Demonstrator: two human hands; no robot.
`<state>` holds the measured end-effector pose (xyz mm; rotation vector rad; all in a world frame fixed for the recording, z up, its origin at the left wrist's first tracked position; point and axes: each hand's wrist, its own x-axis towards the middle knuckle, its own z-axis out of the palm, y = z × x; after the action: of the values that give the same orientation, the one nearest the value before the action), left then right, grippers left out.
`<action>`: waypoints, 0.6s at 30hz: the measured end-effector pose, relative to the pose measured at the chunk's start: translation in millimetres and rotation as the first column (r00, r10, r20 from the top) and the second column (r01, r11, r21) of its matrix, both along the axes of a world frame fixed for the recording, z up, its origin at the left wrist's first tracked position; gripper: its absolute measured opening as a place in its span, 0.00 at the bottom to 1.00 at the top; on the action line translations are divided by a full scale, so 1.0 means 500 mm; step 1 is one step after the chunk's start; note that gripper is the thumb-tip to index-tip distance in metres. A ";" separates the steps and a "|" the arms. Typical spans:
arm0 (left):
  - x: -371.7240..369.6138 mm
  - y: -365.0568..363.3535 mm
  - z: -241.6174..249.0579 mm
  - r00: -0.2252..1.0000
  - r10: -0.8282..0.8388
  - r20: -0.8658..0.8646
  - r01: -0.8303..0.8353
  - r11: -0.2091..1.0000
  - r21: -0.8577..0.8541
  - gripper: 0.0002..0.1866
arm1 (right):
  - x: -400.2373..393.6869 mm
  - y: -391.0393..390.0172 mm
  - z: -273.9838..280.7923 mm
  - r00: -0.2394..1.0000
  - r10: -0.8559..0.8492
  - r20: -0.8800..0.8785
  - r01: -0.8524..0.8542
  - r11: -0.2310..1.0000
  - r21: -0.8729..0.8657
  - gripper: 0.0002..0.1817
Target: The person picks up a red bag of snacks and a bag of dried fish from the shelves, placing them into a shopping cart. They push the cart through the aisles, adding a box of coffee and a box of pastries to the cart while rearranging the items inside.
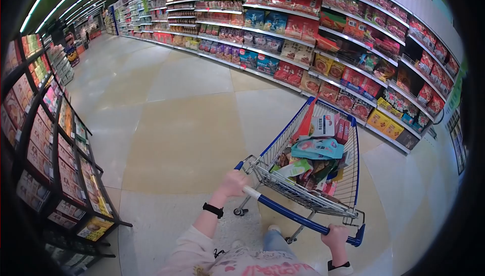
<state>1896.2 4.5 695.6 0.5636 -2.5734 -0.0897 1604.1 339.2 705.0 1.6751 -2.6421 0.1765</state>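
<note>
A shopping cart [357, 175] with a wire basket and blue trim stands in front of me, angled toward the shelves. My left hand [233, 183] is wrapped round the left end of its blue handlebar [288, 211]. Near the bar's right end, my right hand [335, 236] grips it too. Inside the basket lie several packaged goods: a light-blue pouch [317, 148], a white box [324, 125], pink-red boxes [343, 129] and a green-and-white packet [293, 168]. A red strip [306, 120] slants up the basket's far left side. Lower goods are partly covered.
A long wall of shelves [283, 36] with bagged and boxed food runs along the back and right, close to the cart's front. On the left stands a black display rack [55, 144] of boxes. The tiled floor [172, 139] stretches between them toward a distant aisle.
</note>
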 end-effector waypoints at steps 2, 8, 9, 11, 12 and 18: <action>0.029 -0.002 0.008 0.999 0.013 0.041 -0.013 1.000 -0.003 0.09 | 0.014 -0.011 -0.002 1.000 0.025 0.008 -0.024 1.000 -0.016 0.08; 0.105 -0.007 0.000 0.999 0.025 0.028 -0.024 0.999 -0.030 0.10 | 0.057 -0.036 -0.020 0.995 0.097 0.015 -0.097 0.995 -0.034 0.08; 0.112 -0.009 0.001 1.000 0.025 0.004 -0.025 0.999 -0.036 0.11 | 0.058 -0.042 -0.021 0.993 0.115 0.028 -0.114 0.993 -0.045 0.08; 0.148 0.004 0.008 0.999 0.049 0.022 -0.048 0.998 -0.048 0.11 | 0.075 -0.043 -0.011 0.989 0.143 0.039 -0.140 0.989 -0.053 0.09; 0.158 0.003 0.012 0.997 0.063 0.044 -0.061 0.996 -0.060 0.12 | 0.078 -0.050 -0.011 0.986 0.161 0.048 -0.158 0.985 -0.064 0.09; 0.196 0.009 0.015 0.993 0.112 0.043 -0.109 0.991 -0.074 0.10 | 0.080 -0.092 -0.002 0.974 0.220 0.049 -0.216 0.974 -0.069 0.08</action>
<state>1994.3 8.8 703.0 0.6871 -2.5737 0.0543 1644.2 293.3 704.3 1.9647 -2.4554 0.3099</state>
